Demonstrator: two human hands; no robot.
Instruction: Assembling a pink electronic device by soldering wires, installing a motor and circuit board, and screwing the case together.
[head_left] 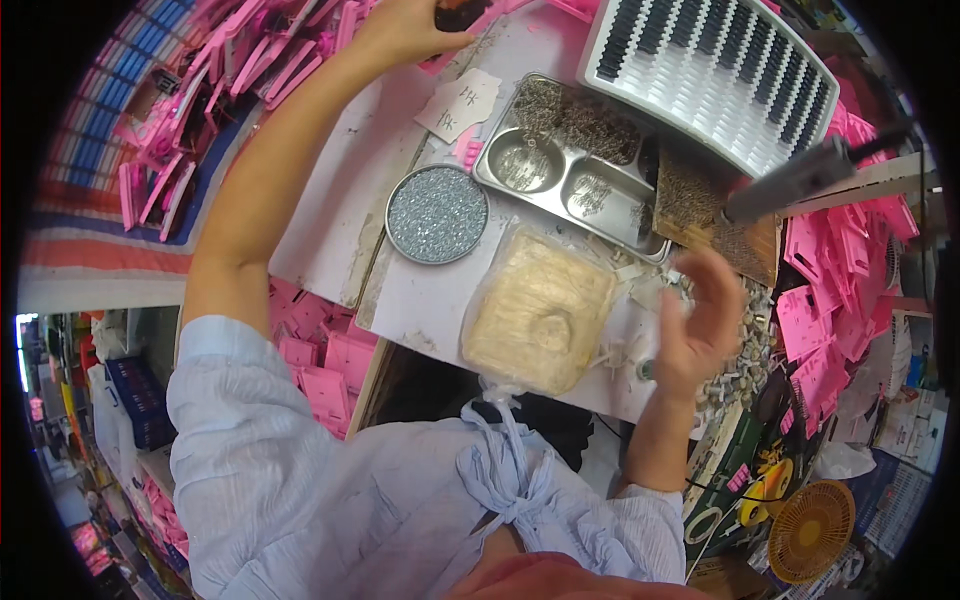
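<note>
At the top edge, my left hand (pixel 405 32) has its thumb and fingers around a pink plastic part (pixel 484 20) with a dark middle; the frame cuts off the fingertips. My right hand (pixel 700 320), slightly blurred, is raised with curved fingers and thumb apart and holds nothing. It is over small pale fittings (pixel 640 300), beside a yellowish block wrapped in clear plastic (pixel 540 310). Beyond it lies a metal compartment tray (pixel 640 225) with small screws. Left of the block stands a round dish of small silvery pieces (pixel 437 213).
A grey power screwdriver (pixel 790 183) hangs at the right, over a cardboard tray of small metal pieces (pixel 705 195). A white rack with black rows (pixel 710 75) stands at the back. Pink parts pile up at left (pixel 160 190) and right (pixel 835 330). A torn paper (pixel 458 105) lies near the tray.
</note>
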